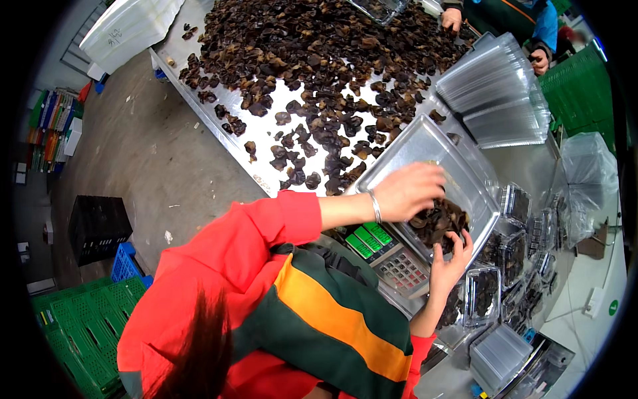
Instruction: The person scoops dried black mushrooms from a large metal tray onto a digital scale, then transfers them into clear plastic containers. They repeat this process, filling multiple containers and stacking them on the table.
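Observation:
My left hand point(411, 192), with a bracelet at its wrist, is blurred over the metal tray point(423, 134) of a scale. Its curled fingers reach down at a heap of dark wood-ear mushrooms point(436, 227); whether they grip any is not visible. Across the heap, my right hand point(453, 259) touches its near edge, thumb and fingers spread. Whether a clear box lies under the heap cannot be told. The scale's lit green display point(369, 239) and keypad point(403, 272) face me. A large spread of loose wood-ear mushrooms point(319, 55) covers much of the metal table point(264, 114).
Nested clear plastic trays point(488, 90) stand beyond the scale. Filled clear boxes point(482, 297) crowd the right, near stacked clear lids or trays point(500, 351). A co-worker's hands point(451, 20) are at the far side. Green crates point(89, 324) and a black crate point(98, 229) stand left.

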Motion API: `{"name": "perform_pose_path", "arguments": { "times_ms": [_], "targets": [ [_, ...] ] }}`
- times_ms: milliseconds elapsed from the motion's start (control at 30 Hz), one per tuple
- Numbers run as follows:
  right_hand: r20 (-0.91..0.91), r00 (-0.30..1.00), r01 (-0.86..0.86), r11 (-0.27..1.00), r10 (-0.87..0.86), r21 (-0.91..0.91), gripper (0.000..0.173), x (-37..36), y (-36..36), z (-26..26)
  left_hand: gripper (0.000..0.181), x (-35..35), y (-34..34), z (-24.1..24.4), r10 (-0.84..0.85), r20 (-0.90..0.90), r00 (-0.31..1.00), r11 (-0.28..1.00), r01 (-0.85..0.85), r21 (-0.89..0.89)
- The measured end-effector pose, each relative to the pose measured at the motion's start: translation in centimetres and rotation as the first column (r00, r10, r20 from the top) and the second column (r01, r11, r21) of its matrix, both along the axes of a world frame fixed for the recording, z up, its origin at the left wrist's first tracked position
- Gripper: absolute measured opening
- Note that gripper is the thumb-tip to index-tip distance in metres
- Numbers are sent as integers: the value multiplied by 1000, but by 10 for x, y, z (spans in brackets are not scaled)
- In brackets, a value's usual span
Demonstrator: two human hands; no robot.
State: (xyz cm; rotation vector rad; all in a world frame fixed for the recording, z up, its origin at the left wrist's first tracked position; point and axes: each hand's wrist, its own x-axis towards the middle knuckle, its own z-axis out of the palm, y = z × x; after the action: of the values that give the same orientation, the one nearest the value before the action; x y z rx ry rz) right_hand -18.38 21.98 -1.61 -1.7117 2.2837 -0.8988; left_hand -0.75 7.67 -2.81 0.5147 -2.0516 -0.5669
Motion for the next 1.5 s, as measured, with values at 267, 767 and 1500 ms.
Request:
{"name": "perform_pose_path", "arguments": {
  "times_ms": [267,767,1500],
  "targets": [
    [470,858,274,959,-210,-72,28,-32,55,2,19,106,-80,-53,352,655,668,875,-484,23],
    [426,872,316,942,-240,-116,17,-42,68,5,16,7,-26,38,131,76,988,991,-132,9],
    [906,387,252,965,-171,75,42,-95,-50,6,15,63,-10,18,115,146,983,668,-185,720]
  ]
}}
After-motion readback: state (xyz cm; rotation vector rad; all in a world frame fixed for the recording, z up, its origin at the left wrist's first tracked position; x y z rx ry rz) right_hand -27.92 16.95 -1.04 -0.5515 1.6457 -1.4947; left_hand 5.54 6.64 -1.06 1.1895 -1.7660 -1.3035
